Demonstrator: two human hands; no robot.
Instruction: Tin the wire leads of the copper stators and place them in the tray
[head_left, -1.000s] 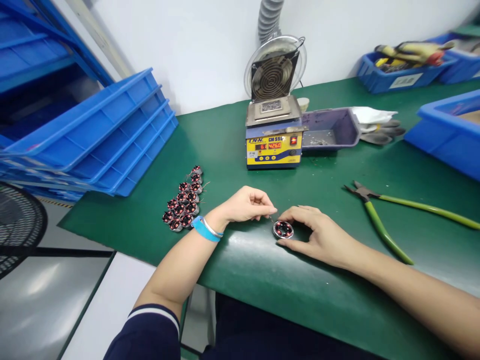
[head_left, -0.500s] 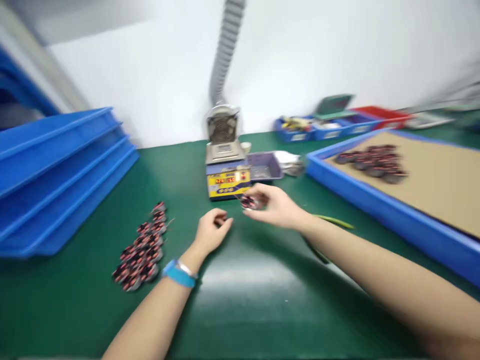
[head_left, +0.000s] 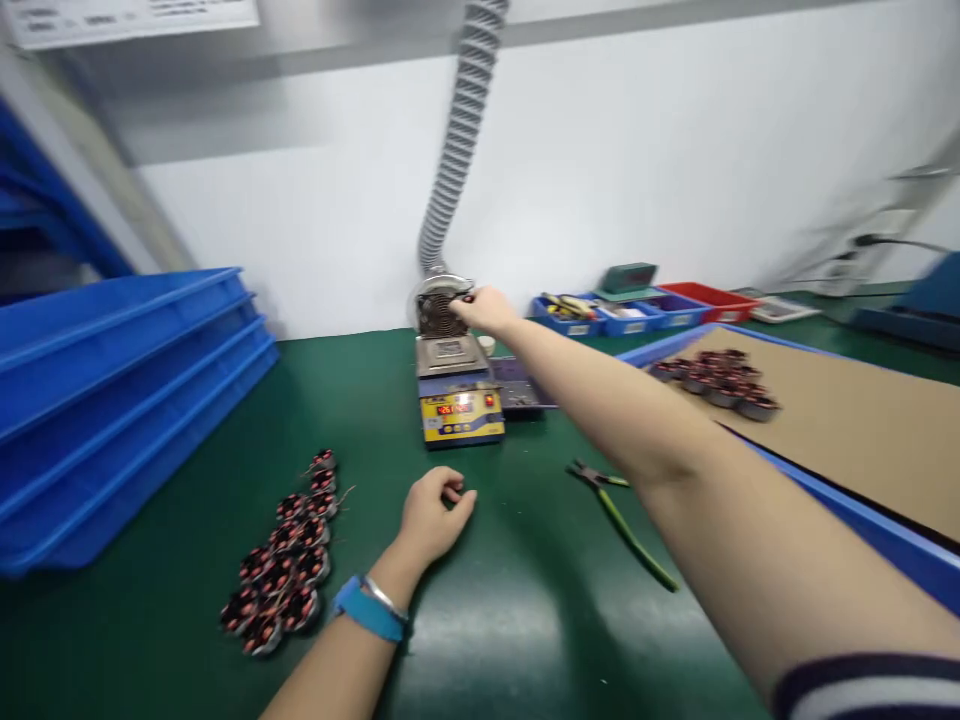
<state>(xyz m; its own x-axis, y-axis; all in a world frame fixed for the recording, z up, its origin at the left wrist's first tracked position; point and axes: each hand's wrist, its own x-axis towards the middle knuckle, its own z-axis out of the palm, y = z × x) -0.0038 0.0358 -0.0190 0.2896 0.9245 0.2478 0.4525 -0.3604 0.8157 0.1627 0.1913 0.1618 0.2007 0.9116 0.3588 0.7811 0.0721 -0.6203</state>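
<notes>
My right hand (head_left: 487, 310) reaches far forward over the solder pot (head_left: 461, 395), a yellow-fronted box with a red digital display. Its fingers are closed on a small dark piece, mostly hidden, which looks like the copper-wound motor stator of the earlier frame. Behind the fingertips stands a round fume extractor head (head_left: 433, 312). My left hand (head_left: 435, 510) rests on the green table in front of the pot, fingers loosely curled, thumb apart, nothing seen in it. To its left lies a cluster of copper-wound stators (head_left: 281, 575). Green-handled cutters (head_left: 626, 525) lie under my right forearm.
Stacked blue trays (head_left: 135, 400) stand at the left. On the right, a blue-rimmed tray lined with brown board (head_left: 847, 430) bears more stators (head_left: 724, 380). A purple tray (head_left: 517, 385) sits beside the pot; blue bins (head_left: 574, 322) and a red bin (head_left: 709, 300) line the wall.
My right hand has moved forward and up from in front of the solder pot to the extractor head. My left hand stays on the table. The view has tilted up, and the cutters show more fully.
</notes>
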